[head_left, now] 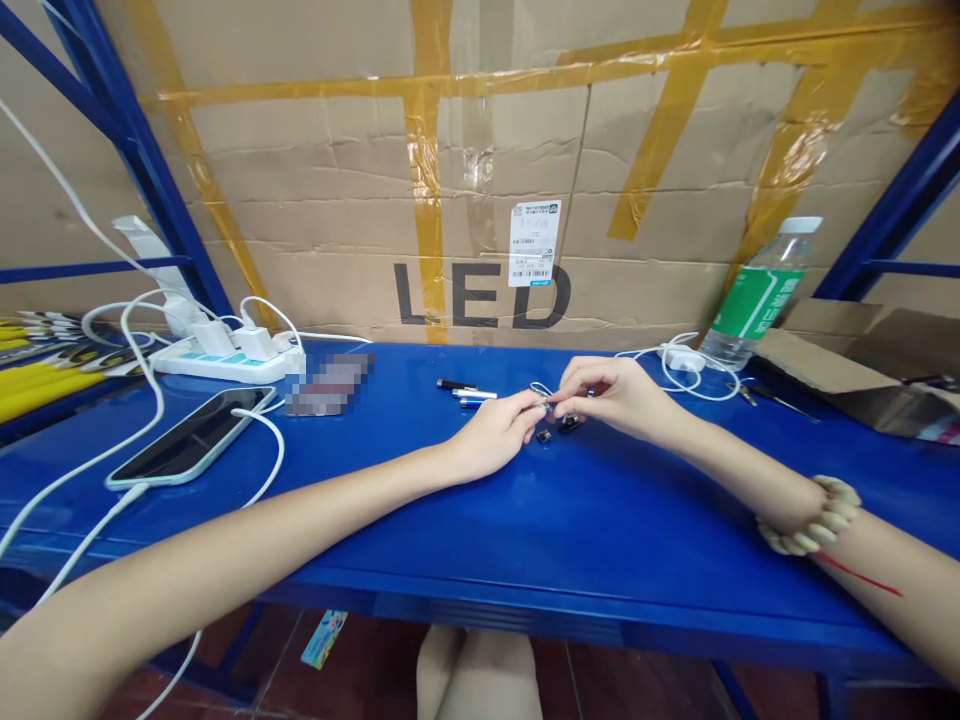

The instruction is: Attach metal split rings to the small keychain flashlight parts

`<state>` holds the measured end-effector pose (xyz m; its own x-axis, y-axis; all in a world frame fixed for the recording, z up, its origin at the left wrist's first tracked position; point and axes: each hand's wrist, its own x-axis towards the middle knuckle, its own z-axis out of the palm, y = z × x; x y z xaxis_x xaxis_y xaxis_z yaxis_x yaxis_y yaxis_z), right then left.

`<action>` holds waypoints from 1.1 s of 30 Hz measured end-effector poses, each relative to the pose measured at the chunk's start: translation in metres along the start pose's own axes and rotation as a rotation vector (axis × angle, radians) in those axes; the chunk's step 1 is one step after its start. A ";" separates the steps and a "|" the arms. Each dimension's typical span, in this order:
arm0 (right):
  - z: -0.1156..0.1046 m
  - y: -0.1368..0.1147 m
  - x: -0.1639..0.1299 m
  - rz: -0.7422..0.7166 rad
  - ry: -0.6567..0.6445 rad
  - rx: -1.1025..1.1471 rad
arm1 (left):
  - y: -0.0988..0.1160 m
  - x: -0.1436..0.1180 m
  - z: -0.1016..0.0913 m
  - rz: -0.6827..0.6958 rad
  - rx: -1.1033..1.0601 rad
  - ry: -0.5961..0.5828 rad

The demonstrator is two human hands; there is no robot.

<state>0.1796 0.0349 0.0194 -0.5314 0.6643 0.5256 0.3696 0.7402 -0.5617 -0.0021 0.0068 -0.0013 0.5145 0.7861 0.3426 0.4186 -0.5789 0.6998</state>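
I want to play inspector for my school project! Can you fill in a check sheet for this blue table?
Surface: blue metal table, shiny.
Job's things: small metal part pinched between both hands; tiny black pieces and thin pens beside them.
Clutter: phone, bottle, cardboard box.
Fingers: left hand and right hand meet over the part.
Cables: white cable at the phone; power strip; coiled white cable.
Surroundings: taped cardboard wall marked LED, blue frame.

Open blue tabletop (570, 520) is lying free along the near edge. On the left, a phone (191, 437), white cables (142, 390) and a power strip (225, 362) are blocking passage. On the right, a bottle (757, 297) and a cardboard box (855, 375) are obstructing, with small loose parts (466, 393) sitting mid-table.
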 end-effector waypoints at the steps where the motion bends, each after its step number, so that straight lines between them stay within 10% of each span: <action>1: 0.001 0.000 -0.001 -0.004 -0.002 -0.004 | 0.000 0.000 0.000 -0.002 0.017 -0.010; 20: 0.003 0.002 -0.008 -0.084 0.033 -0.241 | -0.005 0.001 0.003 0.116 0.223 0.059; 33: 0.012 0.008 -0.008 0.161 0.034 -0.030 | -0.008 0.003 0.003 0.109 0.251 0.108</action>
<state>0.1781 0.0341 0.0029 -0.4375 0.7776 0.4515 0.4712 0.6259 -0.6214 -0.0017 0.0134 -0.0080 0.4898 0.7267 0.4817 0.5441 -0.6865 0.4824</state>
